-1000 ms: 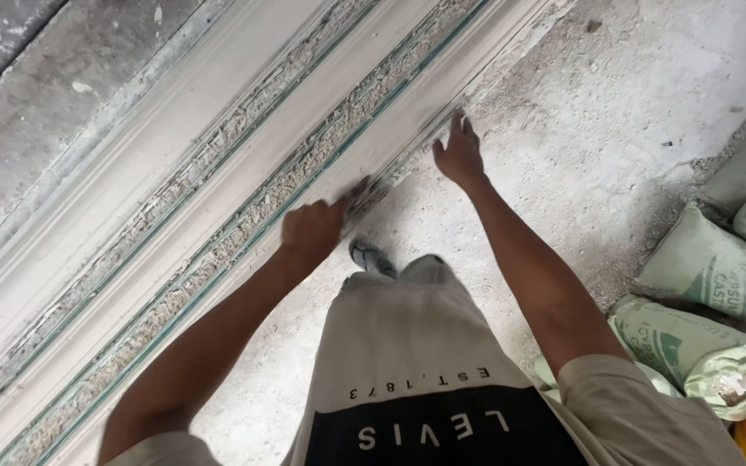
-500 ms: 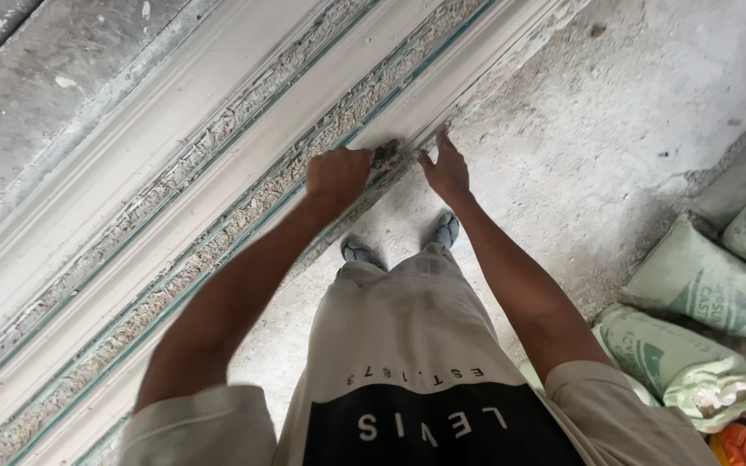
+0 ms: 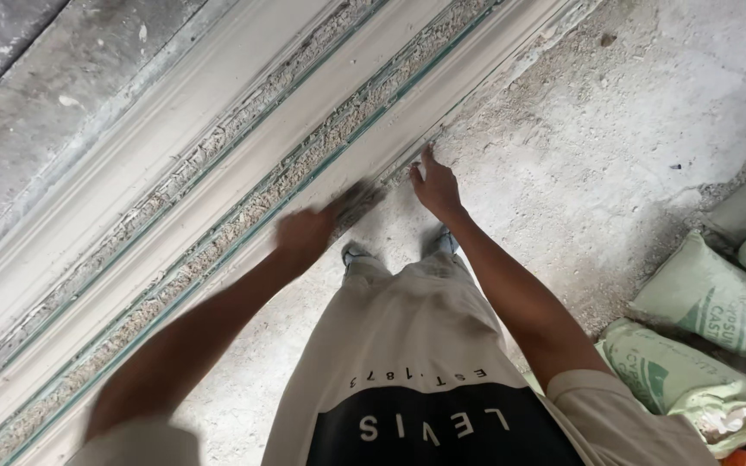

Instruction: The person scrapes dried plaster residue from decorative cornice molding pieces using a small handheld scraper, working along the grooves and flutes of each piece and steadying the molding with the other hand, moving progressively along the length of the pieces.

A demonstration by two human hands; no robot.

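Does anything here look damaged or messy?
Yes. The long white moulding has rough, crumbly strips between its smooth bands, and grit and dust are strewn on the floor along its edge, by the right hand.

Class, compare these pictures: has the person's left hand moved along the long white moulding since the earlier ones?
Yes. The left hand, blurred, has slid back along the moulding, away from the right hand it had nearly met.
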